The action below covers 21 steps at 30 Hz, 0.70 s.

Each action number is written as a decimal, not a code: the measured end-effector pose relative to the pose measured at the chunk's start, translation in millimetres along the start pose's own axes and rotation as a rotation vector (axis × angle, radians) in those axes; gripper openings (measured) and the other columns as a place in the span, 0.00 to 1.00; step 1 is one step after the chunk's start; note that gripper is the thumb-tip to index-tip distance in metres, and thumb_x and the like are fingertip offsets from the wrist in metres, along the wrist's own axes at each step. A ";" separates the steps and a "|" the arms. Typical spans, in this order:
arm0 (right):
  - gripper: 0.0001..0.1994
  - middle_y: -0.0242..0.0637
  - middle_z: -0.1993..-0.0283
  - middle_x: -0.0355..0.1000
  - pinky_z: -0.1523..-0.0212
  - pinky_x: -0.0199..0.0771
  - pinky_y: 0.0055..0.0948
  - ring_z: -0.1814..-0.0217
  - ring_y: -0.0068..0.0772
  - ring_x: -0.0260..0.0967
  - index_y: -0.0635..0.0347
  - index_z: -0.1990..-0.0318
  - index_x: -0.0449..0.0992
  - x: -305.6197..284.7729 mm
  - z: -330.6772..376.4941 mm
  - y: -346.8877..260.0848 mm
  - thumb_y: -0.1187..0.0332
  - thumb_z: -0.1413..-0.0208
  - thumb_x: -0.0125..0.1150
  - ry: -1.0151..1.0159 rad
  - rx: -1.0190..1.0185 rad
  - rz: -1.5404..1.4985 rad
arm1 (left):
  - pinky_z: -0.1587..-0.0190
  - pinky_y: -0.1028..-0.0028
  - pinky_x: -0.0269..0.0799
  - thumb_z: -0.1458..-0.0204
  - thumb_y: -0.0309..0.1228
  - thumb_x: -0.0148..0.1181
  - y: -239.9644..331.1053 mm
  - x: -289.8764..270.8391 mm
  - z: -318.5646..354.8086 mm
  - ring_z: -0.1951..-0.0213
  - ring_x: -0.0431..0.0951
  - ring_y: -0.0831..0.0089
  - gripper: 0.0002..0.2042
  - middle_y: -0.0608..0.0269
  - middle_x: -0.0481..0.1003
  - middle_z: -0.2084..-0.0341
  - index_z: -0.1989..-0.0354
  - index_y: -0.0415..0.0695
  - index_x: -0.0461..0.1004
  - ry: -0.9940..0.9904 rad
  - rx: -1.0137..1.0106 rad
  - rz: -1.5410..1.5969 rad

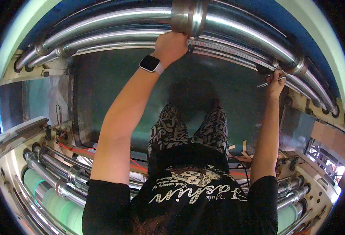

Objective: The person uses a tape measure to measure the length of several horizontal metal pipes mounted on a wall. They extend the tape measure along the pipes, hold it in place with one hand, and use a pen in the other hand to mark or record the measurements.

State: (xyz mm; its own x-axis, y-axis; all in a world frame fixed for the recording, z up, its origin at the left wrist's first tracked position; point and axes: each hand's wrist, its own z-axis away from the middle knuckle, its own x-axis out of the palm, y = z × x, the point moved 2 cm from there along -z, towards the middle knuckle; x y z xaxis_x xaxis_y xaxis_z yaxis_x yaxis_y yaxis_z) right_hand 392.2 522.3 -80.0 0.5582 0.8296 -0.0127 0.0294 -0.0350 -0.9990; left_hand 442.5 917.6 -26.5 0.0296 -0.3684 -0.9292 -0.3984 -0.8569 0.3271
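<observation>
A pale measuring tape (235, 52) stretches along the steel rollers between my two hands. My left hand (171, 46) is closed at the tape's left end, just below a wide metal collar (189, 17); its fingertips are partly hidden. A watch (149, 63) is on that wrist. At the tape's other end, my right hand (276, 80) has its fingers closed on a thin silver pen-like stick (263, 84). Those fingers are beside the tape, but whether they also grip it I cannot tell. Near them a dark piece (263, 69) sits under the tape.
Long polished steel rollers (109, 16) with collars cross the front of a machine. Behind me are more rollers (47, 168) and green-lit rolls (64, 207). A dark green floor (113, 82) lies below. Red cords (137, 164) and wooden strips (245, 150) are near my legs.
</observation>
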 end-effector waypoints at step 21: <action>0.04 0.25 0.79 0.60 0.84 0.52 0.17 0.81 0.16 0.54 0.54 0.71 0.66 -14.6 -8.0 16.6 0.69 0.50 0.55 0.005 0.088 -0.158 | 0.73 0.60 0.71 0.62 0.32 0.51 12.0 -2.4 -1.8 0.75 0.74 0.55 0.08 0.50 0.73 0.81 0.79 0.42 0.73 -0.115 -0.155 -0.085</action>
State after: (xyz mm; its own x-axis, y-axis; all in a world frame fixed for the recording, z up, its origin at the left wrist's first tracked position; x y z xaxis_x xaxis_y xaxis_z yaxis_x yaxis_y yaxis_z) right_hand 391.2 505.2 -96.1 0.5561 0.8184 0.1449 0.0447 0.1447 -0.9885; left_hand 439.3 907.6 -20.0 -0.0514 -0.2561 -0.9653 -0.2530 -0.9317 0.2606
